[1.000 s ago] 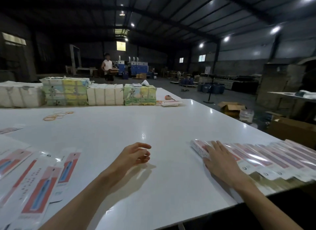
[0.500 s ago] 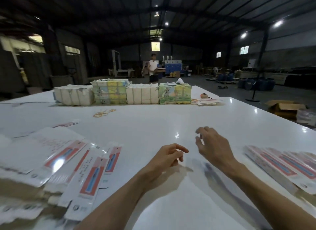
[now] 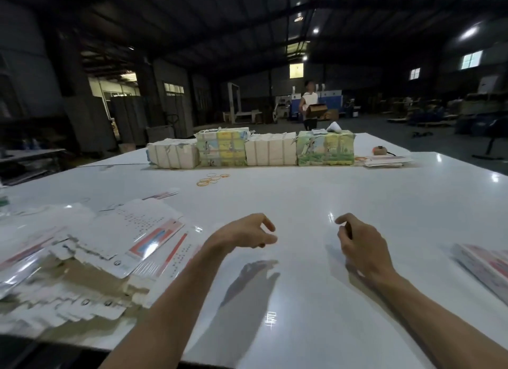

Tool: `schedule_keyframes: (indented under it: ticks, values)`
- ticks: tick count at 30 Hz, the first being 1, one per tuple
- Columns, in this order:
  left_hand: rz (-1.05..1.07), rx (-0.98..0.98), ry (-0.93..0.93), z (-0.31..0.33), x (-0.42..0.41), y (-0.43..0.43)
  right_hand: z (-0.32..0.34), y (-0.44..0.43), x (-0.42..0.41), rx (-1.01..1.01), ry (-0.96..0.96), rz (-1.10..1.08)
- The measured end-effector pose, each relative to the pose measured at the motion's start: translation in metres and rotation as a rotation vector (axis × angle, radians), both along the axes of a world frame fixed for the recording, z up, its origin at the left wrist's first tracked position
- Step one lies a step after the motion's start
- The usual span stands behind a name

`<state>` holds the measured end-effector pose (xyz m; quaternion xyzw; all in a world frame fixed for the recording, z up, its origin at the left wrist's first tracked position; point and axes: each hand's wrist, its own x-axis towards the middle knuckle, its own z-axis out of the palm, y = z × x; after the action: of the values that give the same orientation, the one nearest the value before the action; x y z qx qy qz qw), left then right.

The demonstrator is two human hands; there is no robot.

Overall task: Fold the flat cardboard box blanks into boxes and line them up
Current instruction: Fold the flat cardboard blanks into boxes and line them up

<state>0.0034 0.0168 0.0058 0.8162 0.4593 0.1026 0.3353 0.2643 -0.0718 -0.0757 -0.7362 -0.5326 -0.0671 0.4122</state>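
Observation:
A heap of flat box blanks [image 3: 90,261], white with red and blue print, lies on the near left of the white table [image 3: 302,204]. A row of folded boxes [image 3: 483,261] sits at the right edge, partly cut off. My left hand [image 3: 244,232] hovers over bare table just right of the heap, fingers loosely curled, holding nothing. My right hand [image 3: 360,243] hovers to its right, well left of the folded boxes, fingers also loosely curled and empty.
Bundled stacks of packs [image 3: 250,150] stand in a row across the far table. Rubber bands [image 3: 211,179] lie in front of them; a small pile of blanks [image 3: 384,161] lies at the far right. A person carrying a carton [image 3: 312,105] stands beyond the table.
My right hand left the row of folded boxes and moved left to mid-table. The view swung left, bringing the heap of flat blanks closer. My left hand stays empty.

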Motion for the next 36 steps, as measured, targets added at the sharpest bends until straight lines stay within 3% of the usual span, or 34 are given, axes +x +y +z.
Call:
schedule_keyframes:
  ticks: [6, 13, 18, 26, 29, 33, 36]
  values:
    - [0.307, 0.249, 0.705, 0.015, -0.094, 0.0, 0.0, -0.001, 0.001, 0.013, 0.035, 0.024]
    - [0.497, 0.354, 0.776, -0.003, -0.127, 0.008, 0.003, -0.005, 0.0, -0.017, 0.039, 0.051]
    - [0.544, 0.253, 0.616, -0.002, -0.132, 0.013, 0.002, -0.007, 0.001, -0.012, 0.05, 0.063]
    - [0.397, 0.15, 0.35, 0.014, -0.12, 0.025, -0.002, -0.003, 0.003, -0.044, 0.065, 0.1]
    - [0.352, 0.02, 0.025, 0.022, -0.094, 0.019, -0.004, -0.001, 0.003, -0.031, 0.072, 0.116]
    - [0.106, -0.385, -0.558, 0.022, -0.036, 0.002, -0.003, 0.0, 0.002, 0.014, 0.053, 0.152]
    - [-0.055, -0.669, -0.721, 0.006, 0.009, -0.009, -0.002, -0.001, 0.002, 0.081, 0.028, 0.169]
